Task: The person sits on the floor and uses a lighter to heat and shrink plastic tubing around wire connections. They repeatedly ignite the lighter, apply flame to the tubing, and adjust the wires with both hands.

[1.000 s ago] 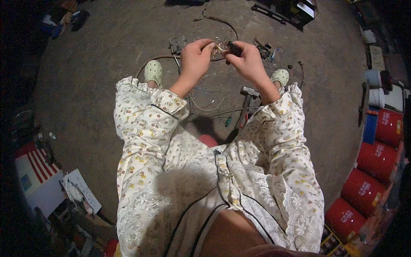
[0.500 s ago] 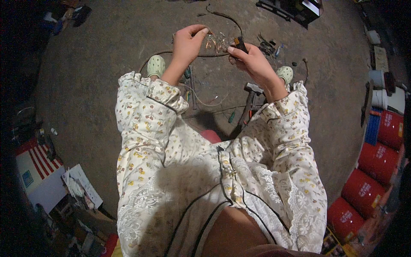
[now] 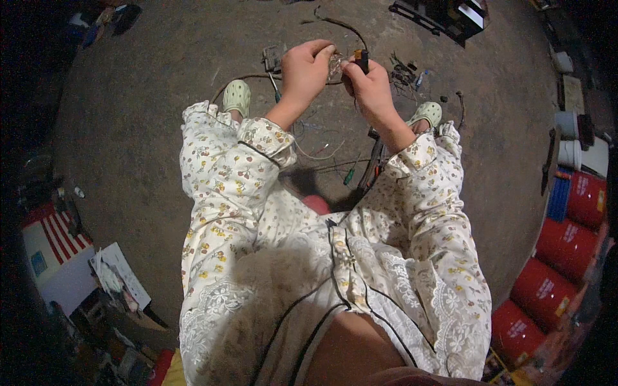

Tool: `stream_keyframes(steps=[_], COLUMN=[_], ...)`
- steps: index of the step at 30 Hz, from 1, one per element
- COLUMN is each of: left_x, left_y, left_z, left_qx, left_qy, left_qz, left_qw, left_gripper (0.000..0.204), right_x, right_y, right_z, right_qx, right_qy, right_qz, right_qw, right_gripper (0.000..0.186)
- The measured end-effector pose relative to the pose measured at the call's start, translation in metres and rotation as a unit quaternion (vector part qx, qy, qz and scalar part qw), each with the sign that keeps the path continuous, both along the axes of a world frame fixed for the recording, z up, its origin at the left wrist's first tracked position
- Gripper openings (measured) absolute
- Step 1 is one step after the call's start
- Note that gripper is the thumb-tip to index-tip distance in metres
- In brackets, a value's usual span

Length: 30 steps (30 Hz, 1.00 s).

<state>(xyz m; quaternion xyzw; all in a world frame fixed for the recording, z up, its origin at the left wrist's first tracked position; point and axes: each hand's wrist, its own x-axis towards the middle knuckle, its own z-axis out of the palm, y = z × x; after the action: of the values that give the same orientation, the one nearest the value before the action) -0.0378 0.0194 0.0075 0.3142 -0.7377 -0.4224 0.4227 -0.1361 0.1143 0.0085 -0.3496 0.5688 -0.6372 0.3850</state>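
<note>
My left hand (image 3: 308, 71) pinches the end of some thin, shiny wire strands (image 3: 334, 63) beside my right hand. My right hand (image 3: 370, 90) is closed on a black-and-orange handheld tool (image 3: 361, 60), its thumb close to the strands; the tool's exact kind I cannot tell. A dark cable (image 3: 351, 29) runs on the floor beyond it. Below my hands lie a pale loose wire (image 3: 315, 156), a green-handled screwdriver (image 3: 349, 176) and a dark long-handled tool (image 3: 372, 168). A grey metal piece (image 3: 271, 59) is left of my left hand.
Assorted small parts (image 3: 402, 74) lie right of my hands, between my feet and a black metal item (image 3: 441, 19). Red drums (image 3: 566, 248) and white buckets (image 3: 568, 153) line the right side. A striped board (image 3: 58, 248) and papers (image 3: 119, 276) are at left.
Since half a second ago my left hand has moved right, closing the gap to my right hand over the strands. A second ago the hands were similarly close, slightly lower.
</note>
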Motion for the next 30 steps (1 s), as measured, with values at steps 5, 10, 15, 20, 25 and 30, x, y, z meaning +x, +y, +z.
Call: stream_keyframes(steps=[5, 10, 15, 20, 25, 30], left_x=[-0.001, -0.006, -0.001, 0.000, 0.000, 0.001], left_y=[0.001, -0.006, -0.009, -0.019, -0.036, -0.043], left_z=[0.017, 0.018, 0.027, 0.015, -0.005, -0.016], left_qx=[0.054, 0.017, 0.075, 0.075, 0.040, 0.044], left_qy=[0.017, 0.030, 0.048, 0.080, 0.053, 0.075], left_qz=[0.021, 0.048, 0.041, 0.050, 0.067, 0.063], left_qw=[0.998, 0.998, 0.995, 0.993, 0.996, 0.994], left_gripper=[0.018, 0.017, 0.016, 0.015, 0.014, 0.015], right_x=[0.014, 0.023, 0.030, 0.038, 0.036, 0.038], right_y=[-0.004, -0.008, -0.010, -0.010, -0.008, -0.002], right_z=[0.015, 0.023, 0.027, 0.027, 0.019, 0.012], right_qx=[-0.004, -0.028, -0.016, -0.009, 0.014, 0.016], right_qy=[-0.065, -0.090, -0.081, -0.091, -0.066, -0.076], right_qz=[-0.043, -0.069, -0.080, -0.069, -0.041, -0.039], right_qw=[0.997, 0.993, 0.993, 0.993, 0.997, 0.996], right_gripper=[0.018, 0.019, 0.020, 0.019, 0.016, 0.014])
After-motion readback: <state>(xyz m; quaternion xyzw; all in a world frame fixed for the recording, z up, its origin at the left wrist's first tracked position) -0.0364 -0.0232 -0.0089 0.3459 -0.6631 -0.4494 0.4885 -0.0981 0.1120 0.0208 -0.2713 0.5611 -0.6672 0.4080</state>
